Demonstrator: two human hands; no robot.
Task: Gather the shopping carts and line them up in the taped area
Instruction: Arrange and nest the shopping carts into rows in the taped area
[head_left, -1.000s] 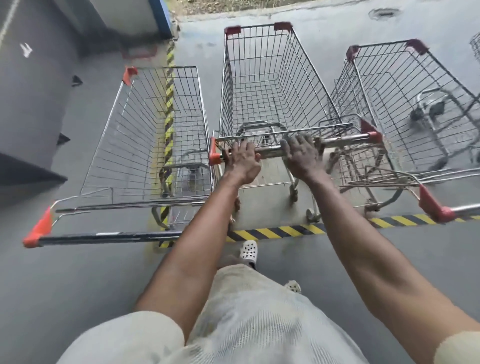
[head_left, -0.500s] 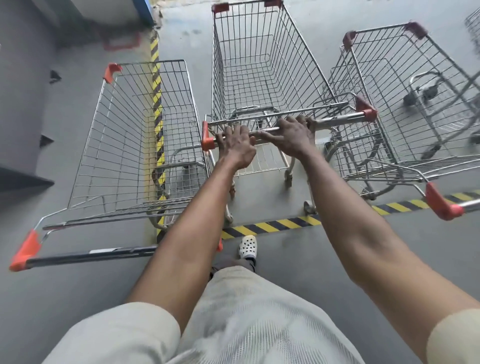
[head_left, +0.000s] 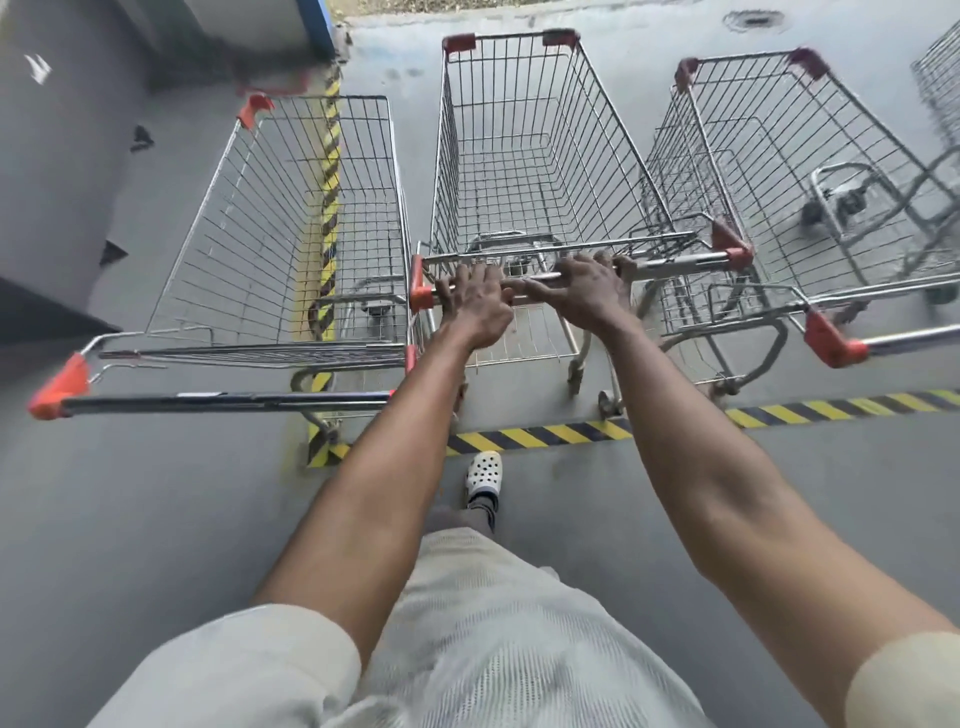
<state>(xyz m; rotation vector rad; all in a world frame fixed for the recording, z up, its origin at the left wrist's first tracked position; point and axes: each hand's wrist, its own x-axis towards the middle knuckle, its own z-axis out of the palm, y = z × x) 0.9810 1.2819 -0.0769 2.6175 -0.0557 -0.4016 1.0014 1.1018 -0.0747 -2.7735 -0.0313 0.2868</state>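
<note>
Head view: middle cart (head_left: 524, 156) sits between the left cart (head_left: 291, 234) and right cart (head_left: 779, 171), nose pointing away, rear wheels just past the horizontal tape strip (head_left: 540, 434), so it looks inside the taped area. Left grip (head_left: 475, 306) and right grip (head_left: 582, 293) are both on the handle bar (head_left: 670, 262), fingers curled over the tube, close together and left of the bar's centre, near the red end cap. Left cart straddles the vertical tape strip (head_left: 330, 171), which shows through its basket, and looks skewed relative to the middle one. Right cart is angled too, its handle corner close to the middle cart's handle end; can't tell if they touch. A fourth cart (head_left: 940, 78) is cut off at the right edge. Materials: chromed wire-mesh baskets, tapered toward the nose, tubular steel frames, red plastic corner caps, caster wheels, smooth grey painted floor (head_left: 130, 493). Handling guess: rigid, moderately heavy, rolls easily, but the casters will let it swing, so an off-centre hold will yaw it. Best hold is the bar, one grip toward each end. Smooth tube, likely a bit slippery. Risk of mesh clipping the neighbours.
</note>
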